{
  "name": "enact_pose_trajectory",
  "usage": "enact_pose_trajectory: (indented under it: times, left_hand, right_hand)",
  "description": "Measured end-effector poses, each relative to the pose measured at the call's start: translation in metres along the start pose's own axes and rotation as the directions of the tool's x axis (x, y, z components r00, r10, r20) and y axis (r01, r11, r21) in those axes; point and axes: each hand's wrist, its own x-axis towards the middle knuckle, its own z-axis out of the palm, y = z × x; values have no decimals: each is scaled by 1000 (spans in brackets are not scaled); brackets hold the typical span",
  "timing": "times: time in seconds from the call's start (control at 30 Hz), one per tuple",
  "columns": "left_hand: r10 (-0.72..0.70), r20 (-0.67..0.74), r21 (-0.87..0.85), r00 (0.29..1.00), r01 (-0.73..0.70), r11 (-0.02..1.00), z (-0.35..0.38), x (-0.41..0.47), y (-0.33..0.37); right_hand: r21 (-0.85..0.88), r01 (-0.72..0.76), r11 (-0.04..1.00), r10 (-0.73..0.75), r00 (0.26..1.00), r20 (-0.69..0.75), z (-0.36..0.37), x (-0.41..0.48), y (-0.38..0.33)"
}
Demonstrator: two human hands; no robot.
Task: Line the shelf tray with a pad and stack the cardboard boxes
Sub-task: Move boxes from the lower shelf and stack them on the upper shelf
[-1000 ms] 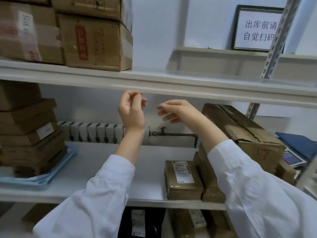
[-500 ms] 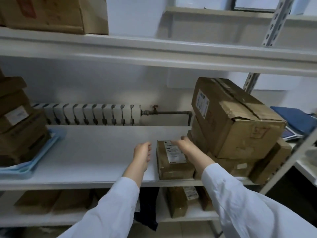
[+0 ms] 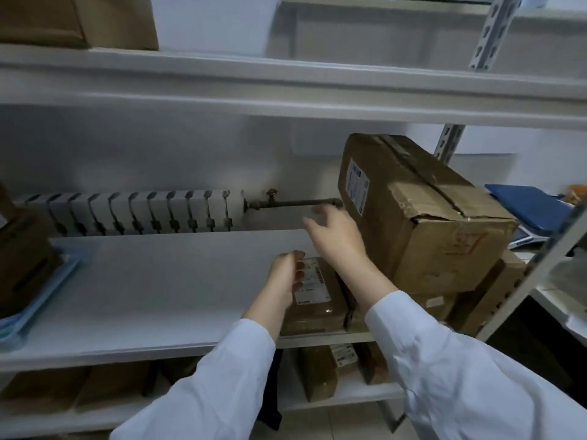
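Left grip point(image 3: 286, 277) curled on the small box point(image 3: 317, 300), hold unclear, right grip point(image 3: 336, 239) spread empty: best steady the big box point(image 3: 422, 211) at two o'clock before lifting.

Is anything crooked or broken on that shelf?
Yes. The big cardboard box on the right sits tilted on the boxes below instead of flat, and its top front edge looks crumpled and torn.
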Motion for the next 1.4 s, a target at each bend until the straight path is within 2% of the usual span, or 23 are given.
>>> enact_pose_trajectory:
  times: [0.1,0.2,0.27,0.33,0.4,0.47,0.5,0.57,0.67,0.73,0.8,0.9,0.97,1.1,1.23,1.3,1.4]
  left_hand:
    - [-3,80,38,997,0,999,23,-18,20]
    - [-15,187,63,982,3,998,45,-47,40]
    - [-20,254,97,967,-5,995,57,-73,52]
    - [17,315,126,949,-59,990,66,-93,55]
    - [41,360,78,932,-74,994,70,-101,55]
    - [45,385,88,922,-86,992,74,-101,54]
    - [44,396,109,917,-95,990,77,-100,54]
    - [32,420,146,907,-102,984,81,-105,55]
    - [-1,432,159,902,-76,984,86,-117,55]
    - [-23,440,146,898,-47,988,86,-120,54]
    - [-50,431,136,901,-10,991,86,-122,54]
    - [-74,416,133,907,20,991,86,-123,53]
    - [-76,400,115,913,32,993,87,-127,52]
    - [-60,386,53,921,43,998,87,-122,45]
    - [16,364,23,931,-26,999,84,-124,46]
    - [95,336,-4,937,-99,995,81,-125,48]
    - [145,306,-50,941,-136,989,68,-124,55]
  right_hand:
    - [-256,132,958,-176,972,-156,-36,0,-23]
    - [-460,98,882,-240,935,-260,-66,4,-34]
    - [-518,-6,856,-170,941,-292,-86,9,-34]
    - [-558,-145,817,-29,956,-292,-106,15,-31]
    - [-626,-269,732,128,957,-261,-121,18,-25]
    - [-651,-324,687,257,946,-200,-130,21,-17]
    - [-618,-325,716,298,943,-150,-131,23,-13]
    - [-456,-293,840,308,950,-43,-135,23,-6]
    - [-296,-232,927,230,972,-41,-146,23,4]
    - [-319,-263,911,236,964,-123,-154,20,14]
    - [-399,-343,851,292,938,-185,-158,18,25]
    - [-352,-411,841,390,911,-133,-158,17,35]
    - [-307,-391,868,374,920,-116,-158,16,38]
    - [-254,-343,904,306,936,-175,-160,10,35]
    - [-194,-306,932,270,944,-189,-161,5,29]
    - [-120,-279,953,253,947,-198,-163,1,26]
    - [90,-190,978,205,955,-214,-168,-4,25]
